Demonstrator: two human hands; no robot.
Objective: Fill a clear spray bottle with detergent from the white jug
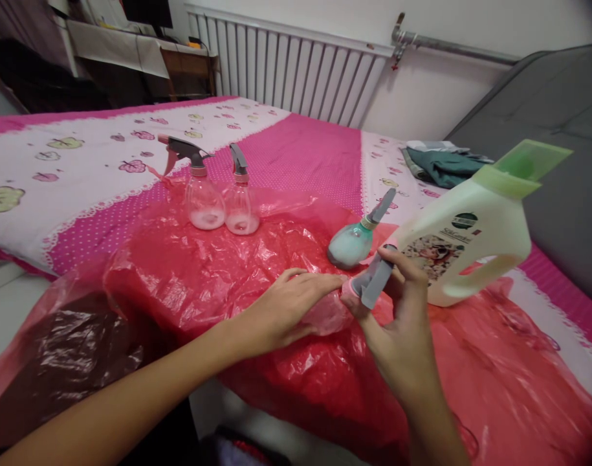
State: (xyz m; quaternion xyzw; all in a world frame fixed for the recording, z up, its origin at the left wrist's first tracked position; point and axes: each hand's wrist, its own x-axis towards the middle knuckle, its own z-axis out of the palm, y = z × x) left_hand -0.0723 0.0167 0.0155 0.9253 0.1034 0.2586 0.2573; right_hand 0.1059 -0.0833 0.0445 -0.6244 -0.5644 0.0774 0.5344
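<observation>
My left hand (288,307) is wrapped round a clear spray bottle (327,316) lying on the red plastic sheet (203,272). My right hand (402,310) grips that bottle's grey and pink spray head (371,285) at the neck. Just behind stands a spray bottle with blue-green liquid (350,244). A large pale green detergent jug (470,236) with its green cap flipped open stands to the right, close behind my right hand.
Two clear spray bottles, one (203,194) and another (240,200), stand further back on the sheet. The sheet covers a pink and white bedspread (82,168). Folded clothes (441,165) lie at the back right near a grey headboard (558,129). A radiator (296,71) lines the wall.
</observation>
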